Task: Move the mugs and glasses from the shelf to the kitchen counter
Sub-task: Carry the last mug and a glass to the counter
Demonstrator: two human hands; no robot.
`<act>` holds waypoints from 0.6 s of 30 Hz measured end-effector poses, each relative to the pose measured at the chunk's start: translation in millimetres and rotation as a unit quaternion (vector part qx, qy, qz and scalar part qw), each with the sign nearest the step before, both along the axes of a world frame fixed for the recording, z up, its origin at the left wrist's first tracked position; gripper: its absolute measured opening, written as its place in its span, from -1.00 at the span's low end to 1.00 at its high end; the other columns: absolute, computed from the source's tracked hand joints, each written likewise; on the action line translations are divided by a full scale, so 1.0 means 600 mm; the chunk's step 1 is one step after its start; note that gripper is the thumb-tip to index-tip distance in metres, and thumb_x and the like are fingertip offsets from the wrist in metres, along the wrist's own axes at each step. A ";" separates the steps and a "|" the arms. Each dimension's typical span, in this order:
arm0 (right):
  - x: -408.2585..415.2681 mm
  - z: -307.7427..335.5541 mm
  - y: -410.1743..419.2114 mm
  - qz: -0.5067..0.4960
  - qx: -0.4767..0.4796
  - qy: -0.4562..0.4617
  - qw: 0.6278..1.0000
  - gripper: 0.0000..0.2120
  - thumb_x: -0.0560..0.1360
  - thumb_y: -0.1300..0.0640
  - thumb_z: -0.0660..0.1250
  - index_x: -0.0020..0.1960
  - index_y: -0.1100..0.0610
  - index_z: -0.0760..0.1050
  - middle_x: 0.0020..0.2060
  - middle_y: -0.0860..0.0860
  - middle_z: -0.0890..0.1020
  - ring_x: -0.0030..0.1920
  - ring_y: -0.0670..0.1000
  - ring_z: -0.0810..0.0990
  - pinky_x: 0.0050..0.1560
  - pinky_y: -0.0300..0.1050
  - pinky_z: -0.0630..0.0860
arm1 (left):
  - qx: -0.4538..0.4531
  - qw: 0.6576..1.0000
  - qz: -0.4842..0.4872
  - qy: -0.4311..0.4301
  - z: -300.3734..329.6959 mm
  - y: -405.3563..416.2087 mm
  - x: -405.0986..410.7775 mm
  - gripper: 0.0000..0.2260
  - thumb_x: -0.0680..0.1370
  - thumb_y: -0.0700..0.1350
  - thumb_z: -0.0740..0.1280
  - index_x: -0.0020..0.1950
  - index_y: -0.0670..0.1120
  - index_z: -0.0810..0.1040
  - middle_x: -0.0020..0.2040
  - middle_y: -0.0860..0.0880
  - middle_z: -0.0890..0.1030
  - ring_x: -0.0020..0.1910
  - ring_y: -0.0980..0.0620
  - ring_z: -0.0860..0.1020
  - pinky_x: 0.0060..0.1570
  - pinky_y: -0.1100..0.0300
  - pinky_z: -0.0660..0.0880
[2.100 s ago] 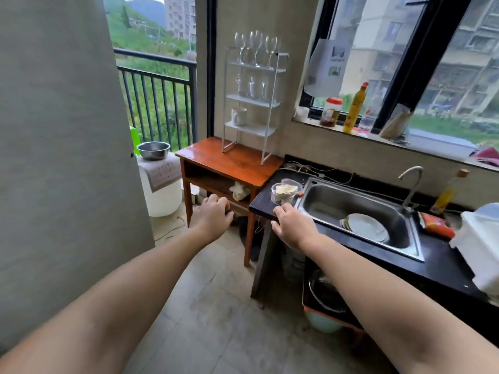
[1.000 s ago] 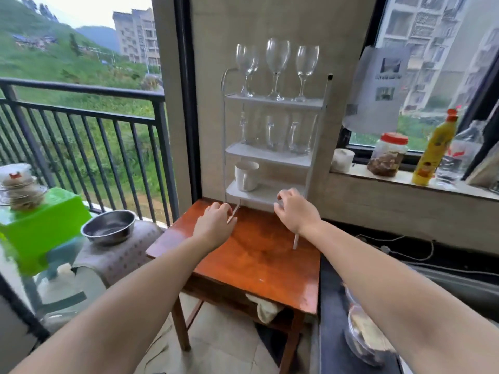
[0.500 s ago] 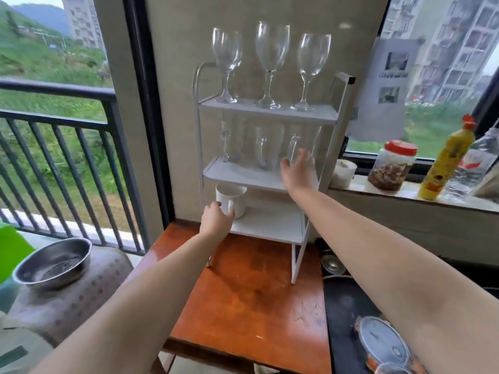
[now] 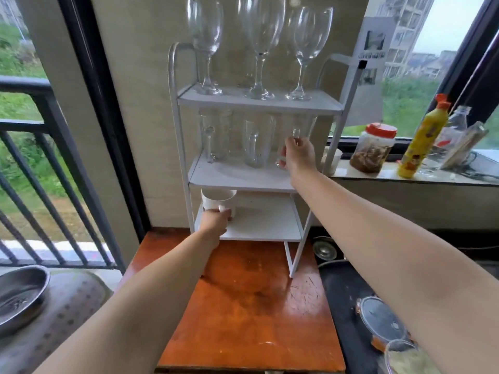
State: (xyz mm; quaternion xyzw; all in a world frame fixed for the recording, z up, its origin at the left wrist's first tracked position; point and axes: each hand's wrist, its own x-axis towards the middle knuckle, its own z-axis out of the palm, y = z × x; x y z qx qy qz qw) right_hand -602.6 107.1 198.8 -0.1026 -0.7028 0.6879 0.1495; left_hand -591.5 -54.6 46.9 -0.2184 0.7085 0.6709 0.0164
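A white three-tier shelf stands on a small wooden table. Three wine glasses stand on its top tier. On the middle tier are three clear glass mugs: the left one, the middle one, and the right glass mug, whose handle my right hand grips. A white mug sits at the left of the bottom tier, and my left hand is closed around its handle.
The black kitchen counter lies right of the table, with a lidded container on it. A jar, a yellow bottle and a clear bottle line the window sill. A steel bowl sits at the lower left.
I have stepped closer to the shelf. My left hand closed on the white mug's handle, and my right hand took hold of the right glass mug on the middle tier.
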 end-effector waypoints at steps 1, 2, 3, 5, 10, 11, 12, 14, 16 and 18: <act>0.005 0.002 0.003 0.001 -0.005 0.001 1.000 -0.76 0.59 0.16 0.10 -0.25 0.08 0.33 -0.37 0.01 0.40 -0.38 -0.05 0.37 -0.34 -0.16 0.42 | 0.027 1.000 0.005 -0.003 -0.002 -0.001 -0.003 -0.91 0.56 -0.19 0.27 -0.12 -0.17 0.51 -0.04 -0.15 0.56 -0.10 -0.05 0.51 0.06 0.02 0.53; 0.010 0.002 0.007 0.002 -0.008 0.004 1.000 -0.74 0.61 0.14 0.10 -0.27 0.08 0.30 -0.38 0.00 0.38 -0.39 -0.05 0.35 -0.36 -0.17 0.41 | 0.054 0.998 0.011 -0.003 -0.001 0.001 -0.002 -0.93 0.56 -0.19 0.26 -0.02 -0.19 0.49 0.00 -0.17 0.53 -0.08 -0.07 0.50 0.08 0.00 0.54; 0.015 0.004 0.008 0.007 -0.012 0.005 1.000 -0.72 0.62 0.12 0.09 -0.28 0.08 0.29 -0.39 0.00 0.35 -0.40 -0.06 0.33 -0.38 -0.18 0.40 | 0.078 0.997 0.015 0.000 0.002 0.002 -0.001 -0.88 0.58 -0.18 0.23 0.06 -0.20 0.46 0.06 -0.19 0.50 -0.03 -0.10 0.49 0.07 0.00 0.55; 0.031 0.005 0.012 0.014 -0.007 0.001 1.000 -0.71 0.63 0.06 0.09 -0.25 0.09 0.30 -0.38 0.00 0.33 -0.40 -0.06 0.33 -0.38 -0.19 0.43 | 0.102 0.995 0.014 0.007 0.011 0.007 0.004 -0.72 0.61 -0.14 0.16 0.26 -0.25 0.41 0.24 -0.27 0.45 0.10 -0.16 0.48 0.02 0.03 0.57; 0.061 0.002 0.014 0.018 0.025 0.000 1.000 -0.73 0.63 -0.02 0.09 -0.14 0.10 0.41 -0.34 0.01 0.37 -0.34 -0.05 0.38 -0.15 -0.07 0.45 | 0.137 0.990 0.007 0.015 0.028 0.012 0.032 -0.66 0.63 -0.15 0.10 0.38 -0.22 0.35 0.42 -0.30 0.35 0.20 -0.19 0.47 -0.12 0.05 0.57; 0.069 0.001 0.014 0.016 0.029 0.002 0.999 -0.72 0.63 -0.02 0.09 -0.18 0.08 0.40 -0.33 0.01 0.37 -0.34 -0.05 0.39 -0.13 -0.05 0.45 | 0.134 0.991 -0.001 0.018 0.028 0.011 0.042 -0.67 0.63 -0.15 0.10 0.37 -0.22 0.35 0.42 -0.31 0.35 0.10 -0.14 0.47 -0.18 0.07 0.57; 0.075 0.002 0.014 0.013 0.031 0.002 0.999 -0.71 0.63 -0.01 0.10 -0.22 0.07 0.38 -0.33 0.01 0.37 -0.33 -0.04 0.39 -0.13 -0.05 0.45 | 0.126 0.992 -0.011 0.022 0.028 0.010 0.050 -0.67 0.62 -0.14 0.11 0.36 -0.23 0.36 0.42 -0.32 0.34 0.02 -0.10 0.43 -0.23 0.10 0.56; 0.091 0.003 0.015 0.012 0.031 0.003 0.999 -0.70 0.63 -0.01 0.10 -0.24 0.07 0.37 -0.33 0.01 0.36 -0.34 -0.04 0.37 -0.17 -0.06 0.46 | 0.108 0.993 -0.027 0.029 0.028 0.009 0.069 -0.67 0.62 -0.14 0.12 0.35 -0.23 0.38 0.39 -0.32 0.36 -0.05 -0.07 0.41 -0.25 0.12 0.55; 0.112 0.002 0.017 0.024 0.023 0.006 0.999 -0.70 0.63 -0.01 0.10 -0.23 0.07 0.38 -0.35 0.01 0.36 -0.35 -0.04 0.35 -0.20 -0.06 0.44 | 0.101 0.994 -0.036 0.034 0.029 0.007 0.089 -0.68 0.61 -0.13 0.14 0.33 -0.21 0.39 0.29 -0.29 0.43 0.00 -0.08 0.47 -0.21 0.10 0.57; 0.135 -0.001 0.019 0.042 0.013 0.012 0.999 -0.70 0.62 -0.01 0.11 -0.23 0.08 0.38 -0.37 0.00 0.34 -0.37 -0.05 0.33 -0.16 -0.05 0.40 | 0.103 0.993 -0.043 0.038 0.033 0.008 0.114 -0.70 0.61 -0.12 0.15 0.32 -0.18 0.39 0.20 -0.22 0.47 0.07 -0.10 0.49 -0.19 0.10 0.57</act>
